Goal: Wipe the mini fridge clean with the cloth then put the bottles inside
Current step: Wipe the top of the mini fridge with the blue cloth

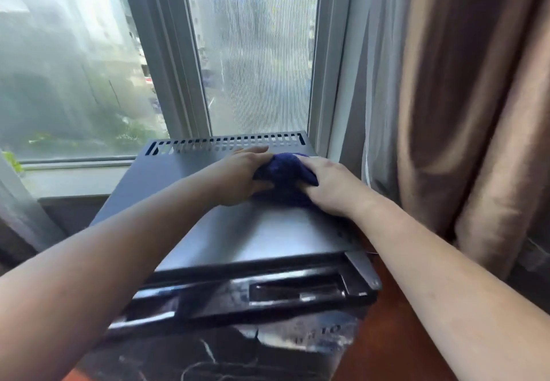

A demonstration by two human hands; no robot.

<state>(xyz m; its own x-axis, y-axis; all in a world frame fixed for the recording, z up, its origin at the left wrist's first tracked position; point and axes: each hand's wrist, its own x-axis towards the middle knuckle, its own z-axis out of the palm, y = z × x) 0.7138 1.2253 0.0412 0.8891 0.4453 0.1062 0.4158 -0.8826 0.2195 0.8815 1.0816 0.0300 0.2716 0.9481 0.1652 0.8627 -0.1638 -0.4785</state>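
The window (89,68) fills the upper left of the view, with a grey frame and a blurred street scene beyond the glass. The brown curtain (464,97) hangs at the right, reaching down beside the appliance. The mini fridge (238,231) stands below the window, directly in front of the person, its flat grey top panel facing up and a row of vent slots along its rear edge. Its glossy black door edge with a recessed handle faces the camera. The cloth (282,176), dark blue and bunched, lies on the rear right part of the top panel, just in front of the vent slots. The left hand (238,176) grips the cloth's left side, fingers curled around it. The right hand (330,185) presses on the cloth's right side, fingers bent over it.
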